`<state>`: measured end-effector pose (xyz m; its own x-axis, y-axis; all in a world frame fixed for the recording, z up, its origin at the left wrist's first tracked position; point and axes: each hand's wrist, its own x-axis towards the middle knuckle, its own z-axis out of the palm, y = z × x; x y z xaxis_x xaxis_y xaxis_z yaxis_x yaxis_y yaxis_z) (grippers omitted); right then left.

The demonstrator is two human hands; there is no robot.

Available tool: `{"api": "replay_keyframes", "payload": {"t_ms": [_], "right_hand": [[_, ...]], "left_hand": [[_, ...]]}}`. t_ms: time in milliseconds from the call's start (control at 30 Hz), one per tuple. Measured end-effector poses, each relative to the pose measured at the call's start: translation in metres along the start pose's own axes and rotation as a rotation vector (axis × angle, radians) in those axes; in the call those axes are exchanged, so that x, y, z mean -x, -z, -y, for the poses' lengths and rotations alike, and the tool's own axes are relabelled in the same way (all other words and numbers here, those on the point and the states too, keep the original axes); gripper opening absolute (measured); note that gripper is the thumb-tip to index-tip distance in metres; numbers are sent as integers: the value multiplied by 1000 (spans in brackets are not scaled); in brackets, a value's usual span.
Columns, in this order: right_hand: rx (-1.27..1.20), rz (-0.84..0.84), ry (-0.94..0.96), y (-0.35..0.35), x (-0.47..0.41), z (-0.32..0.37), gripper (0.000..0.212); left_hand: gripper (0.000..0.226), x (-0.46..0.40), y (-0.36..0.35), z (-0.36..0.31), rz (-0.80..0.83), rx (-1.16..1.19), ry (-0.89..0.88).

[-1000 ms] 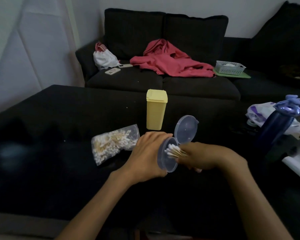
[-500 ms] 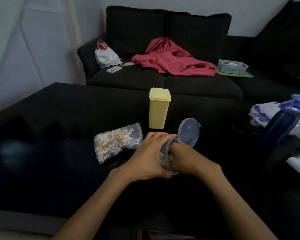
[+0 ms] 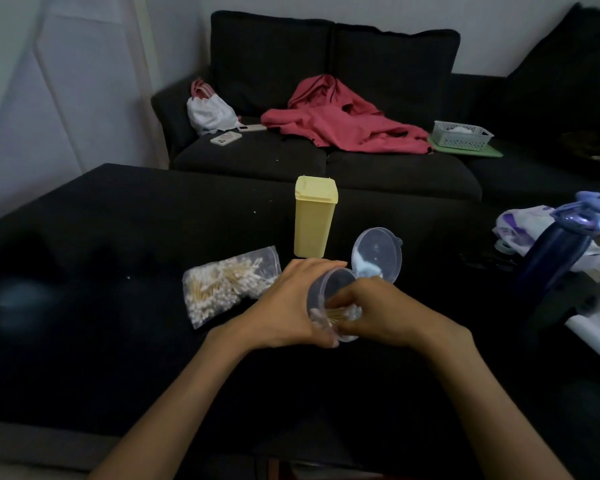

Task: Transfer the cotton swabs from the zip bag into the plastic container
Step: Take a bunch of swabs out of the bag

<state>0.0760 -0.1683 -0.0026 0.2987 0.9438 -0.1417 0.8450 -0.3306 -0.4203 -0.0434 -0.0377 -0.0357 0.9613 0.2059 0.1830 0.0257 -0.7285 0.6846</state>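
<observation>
Now two hands (image 3: 291, 303) (image 3: 378, 313) share one container (image 3: 329, 289).

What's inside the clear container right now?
Cotton swabs lie low in the clear container, with the right hand's fingertips reaching in. The left hand covers its far side, so how many are in there cannot be seen.

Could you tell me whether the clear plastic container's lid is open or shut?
Open. The hinged lid is swung back behind the clear plastic container, leaving its mouth uncovered, and cotton swabs show inside.
</observation>
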Motion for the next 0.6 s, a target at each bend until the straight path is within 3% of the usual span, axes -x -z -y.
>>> {"api": "replay_keyframes", "payload": {"t_ms": [200,300,367,467,600], "right_hand": [[-8,-60,-22,-2,-1,7,8],[84,-107,-10,-8,-3,11,15],[115,-101,-7,-9,-5,10,8],[129,-95,-26,-6,-4,10,20],[139,-222,-1,7,3,7,26]], "left_hand": [[99,-1,-2,-1,-6,-11,-24],[99,-2,-2,0,-4,-12,-27],[99,-2,-3,2,-4,-1,-23],[97,-2,-2,4,-19,7,-13],[96,-2,4,6,-31,40,8]]}}
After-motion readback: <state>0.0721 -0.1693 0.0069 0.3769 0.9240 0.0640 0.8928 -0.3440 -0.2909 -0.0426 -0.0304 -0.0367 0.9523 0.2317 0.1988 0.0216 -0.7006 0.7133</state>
